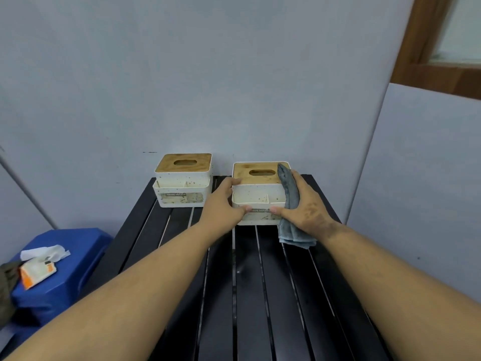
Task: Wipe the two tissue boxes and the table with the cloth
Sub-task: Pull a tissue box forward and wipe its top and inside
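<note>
Two white tissue boxes with wooden lids stand at the far end of a black slatted table. The left tissue box stands alone near the wall. The right tissue box is held between both hands. My left hand grips its left side, thumb on the front. My right hand grips its right side and presses a grey cloth against it. The cloth's folded end hangs down onto the table.
A blue plastic stool stands left of the table, with an orange-and-white packet and white tissue on it. Grey wall panels close in behind and to the right. A wooden window frame is at the upper right.
</note>
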Demonstrator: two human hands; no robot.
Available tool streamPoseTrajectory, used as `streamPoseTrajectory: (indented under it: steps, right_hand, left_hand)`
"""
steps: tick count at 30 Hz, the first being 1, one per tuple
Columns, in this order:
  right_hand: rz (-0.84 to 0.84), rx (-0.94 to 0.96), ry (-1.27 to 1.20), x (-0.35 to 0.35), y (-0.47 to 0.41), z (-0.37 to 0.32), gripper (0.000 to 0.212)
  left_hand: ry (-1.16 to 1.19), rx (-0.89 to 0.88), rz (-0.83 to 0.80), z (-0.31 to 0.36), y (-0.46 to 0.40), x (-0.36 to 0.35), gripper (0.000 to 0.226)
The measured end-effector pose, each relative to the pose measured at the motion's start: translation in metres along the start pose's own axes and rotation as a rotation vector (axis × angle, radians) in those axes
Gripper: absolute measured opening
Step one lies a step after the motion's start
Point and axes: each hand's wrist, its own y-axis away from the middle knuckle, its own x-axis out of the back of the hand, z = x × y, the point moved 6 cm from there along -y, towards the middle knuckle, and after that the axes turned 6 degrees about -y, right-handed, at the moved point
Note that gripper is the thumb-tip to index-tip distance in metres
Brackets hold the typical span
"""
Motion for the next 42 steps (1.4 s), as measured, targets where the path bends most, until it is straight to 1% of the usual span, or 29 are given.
streamPoseTrajectory:
  steps: [4,7,10,13,16,21,24,28,30,33,35,39,40,42]
  right_hand:
    - [-0.002,-0.008,-0.017,0.013,0.055,-0.04,0.1]
    - [-0.004,-0.018,-0.007,0.019,0.098,-0.071,0.095]
    - [-0.026,-0.054,-0.003,0.017,0.139,-0.091,0.097]
    - [-0.082,-0.142,-0.015,0.004,0.179,-0.1,0.11]
    - [-0.111,-0.165,-0.013,-0.011,0.208,-0.108,0.113]
    - [-0.146,-0.191,-0.026,-0.033,0.226,-0.119,0.114]
    - [-0.165,-0.198,-0.012,-0.041,0.228,-0.121,0.116]
    - [-0.197,-0.197,-0.005,-0.049,0.226,-0.121,0.112]
    - [-0.222,-0.199,-0.028,-0.053,0.225,-0.119,0.105]
    - [-0.241,-0.167,-0.03,-0.053,0.223,-0.117,0.075]
    - [-0.208,-0.13,0.02,-0.047,0.217,-0.118,0.058]
    - [-0.046,-0.155,0.078,-0.025,0.193,-0.113,0.044]
    - [-0.018,-0.15,0.121,-0.023,0.188,-0.113,0.044]
    - [-0.032,-0.06,0.311,-0.031,0.182,-0.124,0.042]
  left_hand:
    - [0.01,-0.037,-0.015,0.026,0.06,0.016,0.063]
    - [0.004,-0.04,-0.015,0.042,0.107,0.029,0.063]
    - [-0.001,-0.028,-0.006,0.05,0.155,0.042,0.063]
    - [-0.013,-0.017,-0.002,0.045,0.2,0.054,0.065]
    - [-0.014,0.015,0.002,0.033,0.237,0.065,0.068]
    - [-0.005,0.046,0.022,0.018,0.27,0.074,0.068]
    - [0.009,0.059,0.032,0.009,0.276,0.077,0.068]
    - [0.039,0.077,0.047,-0.001,0.278,0.078,0.07]
    - [0.05,0.081,0.047,-0.005,0.277,0.077,0.071]
    - [0.056,0.084,0.049,-0.01,0.276,0.075,0.074]
    - [0.054,0.07,0.047,-0.012,0.276,0.074,0.074]
    - [0.049,0.039,0.044,-0.014,0.276,0.073,0.074]
    - [0.054,0.039,0.044,-0.014,0.275,0.073,0.074]
    - [0.058,0.037,0.051,-0.014,0.275,0.073,0.073]
